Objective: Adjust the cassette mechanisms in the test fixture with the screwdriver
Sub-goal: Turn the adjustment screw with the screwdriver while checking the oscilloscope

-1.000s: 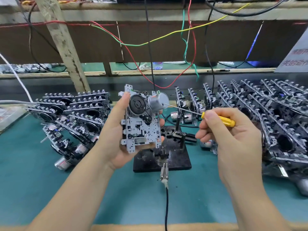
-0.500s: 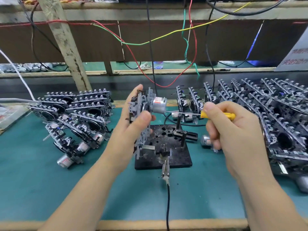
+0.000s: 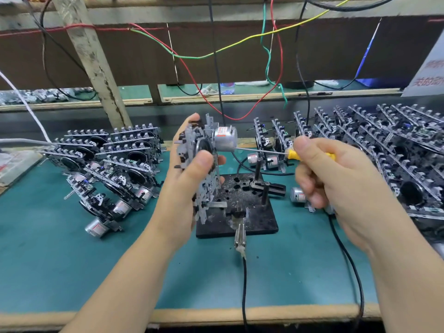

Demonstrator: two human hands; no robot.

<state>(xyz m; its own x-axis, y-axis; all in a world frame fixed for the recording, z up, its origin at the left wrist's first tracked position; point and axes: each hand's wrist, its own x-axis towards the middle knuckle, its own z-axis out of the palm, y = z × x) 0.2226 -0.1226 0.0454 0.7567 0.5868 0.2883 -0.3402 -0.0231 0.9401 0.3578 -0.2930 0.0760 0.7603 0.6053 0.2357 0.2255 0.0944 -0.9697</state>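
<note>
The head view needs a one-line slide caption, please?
Left hand holds a cassette mechanism above the black fixture; right hand aims the screwdriver at its motor.

Test fixture (image 3: 249,212) on bench (image 3: 72,272), mechanism stacks (image 3: 113,162) either side

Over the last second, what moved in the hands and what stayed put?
The left hand turned the cassette mechanism from face-on to edge-on, motor toward the screwdriver. The right hand kept its grip, with the tip now at the motor. The test fixture and stacked mechanisms stayed.
</note>
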